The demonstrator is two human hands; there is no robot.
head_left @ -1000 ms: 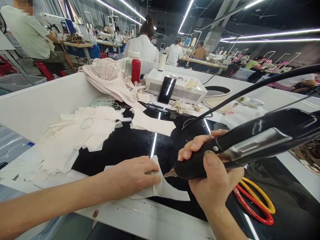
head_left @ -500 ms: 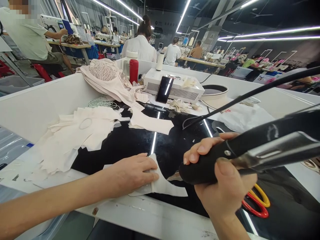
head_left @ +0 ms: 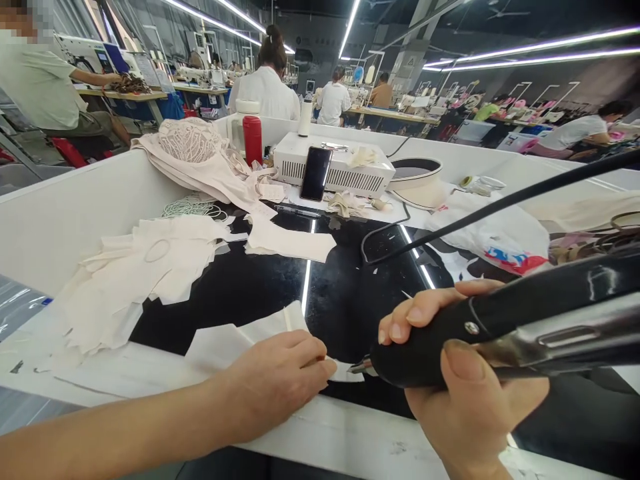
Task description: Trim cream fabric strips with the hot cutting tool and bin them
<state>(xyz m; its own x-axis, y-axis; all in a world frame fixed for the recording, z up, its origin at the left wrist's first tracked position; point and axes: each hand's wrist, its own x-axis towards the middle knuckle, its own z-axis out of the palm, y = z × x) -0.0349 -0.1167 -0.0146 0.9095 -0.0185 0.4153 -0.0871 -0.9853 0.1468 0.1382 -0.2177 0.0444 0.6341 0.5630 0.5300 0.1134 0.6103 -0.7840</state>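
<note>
In my right hand (head_left: 465,373) is a black handheld tool (head_left: 430,343) with a metal lever and a cable, its pointed metal tip at the right end of a pale fabric piece (head_left: 220,343). My left hand (head_left: 285,380) lies over that fabric near the table's front edge, fingers bent and pressed together on its right part. A narrow strip (head_left: 287,317) runs across the fabric. Farther back on the black surface (head_left: 345,287) lies another cut piece (head_left: 293,243). At the left is a pile of pale pieces (head_left: 145,267) with a thin ring on top.
Beige lace garments (head_left: 200,150), a red bottle (head_left: 253,140), a phone (head_left: 316,173) and a white vented box (head_left: 335,163) stand at the back. A plastic bag (head_left: 490,230) lies right, behind the tool's cable (head_left: 500,200). People sit at machines beyond the table's raised wall.
My left hand has moved down and right along the fabric, exposing more of it. The tool's tip now meets the fabric's right end. The view has shifted, and the scissors are no longer visible.
</note>
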